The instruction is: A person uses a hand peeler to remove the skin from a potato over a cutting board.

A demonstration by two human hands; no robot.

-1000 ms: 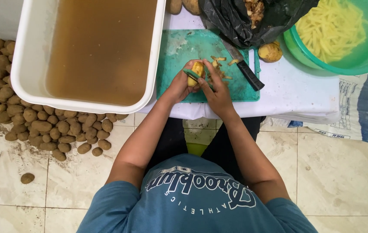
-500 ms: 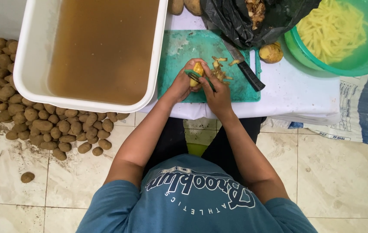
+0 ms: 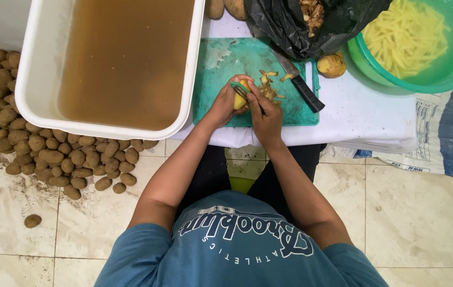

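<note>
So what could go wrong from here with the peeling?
The peeler in the right hand works close to the left hand gripping the half-peeled potato; a slip could nick those fingers. The knife lies bare on the cutting board just beyond the hands, so a reach for the peel scraps might meet its blade.
</note>
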